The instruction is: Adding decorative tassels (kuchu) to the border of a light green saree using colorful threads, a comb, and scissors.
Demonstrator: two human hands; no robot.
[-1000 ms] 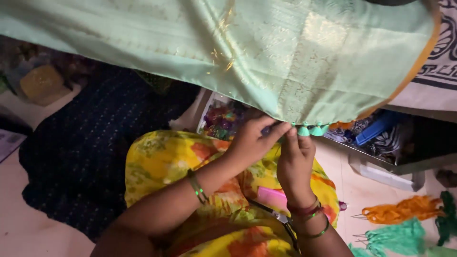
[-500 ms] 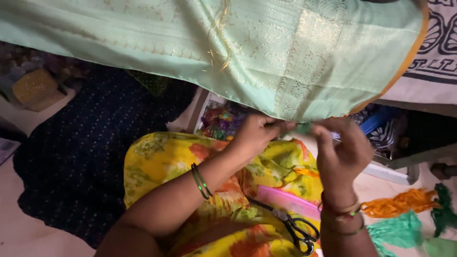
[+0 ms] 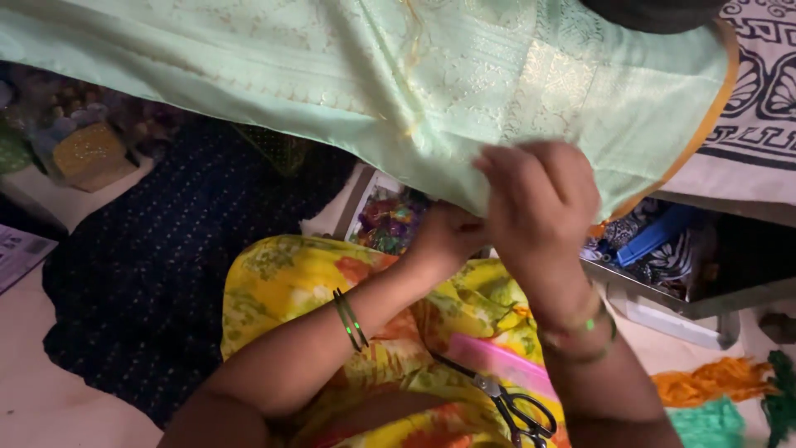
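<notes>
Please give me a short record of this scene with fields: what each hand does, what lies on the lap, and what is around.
left hand: at the lower edge of the pale green cloth, fingers hidden
right hand: raised, pinching the same edge
lap: scissors and a pink strip on yellow flowered fabric
around: dark dotted cloth on the left, orange threads on the right

The pale green cloth [image 3: 348,75] looks silky, faintly glossy, with woven golden bands. Below it, the scissors [image 3: 510,408] show shiny metal blades and black plastic loops; the dark dotted fabric [image 3: 157,249] beneath looks matt.
</notes>
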